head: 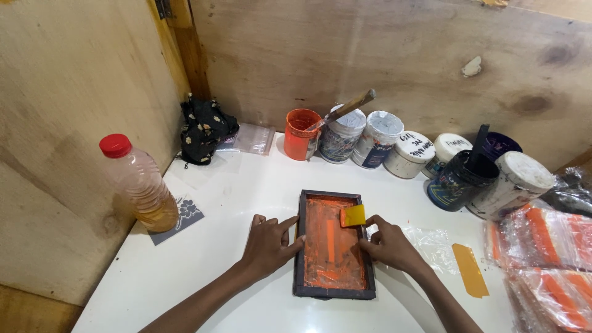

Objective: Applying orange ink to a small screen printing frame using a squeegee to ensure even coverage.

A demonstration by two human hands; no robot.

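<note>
Head view: right hand (388,245) over frame (335,290)

We see a small rectangular screen frame (334,245) with a dark wooden border, lying flat on the white table (246,185), its long sides running away from us. Its mesh is smeared with orange ink, with 1 brighter vertical streak down the middle. A small yellow squeegee (353,216) rests on the mesh near the frame's upper right corner, its edge stained orange. Our left hand (268,243) presses on the frame's left border, and our right hand (390,245) holds the squeegee, resting on the right border.
</note>
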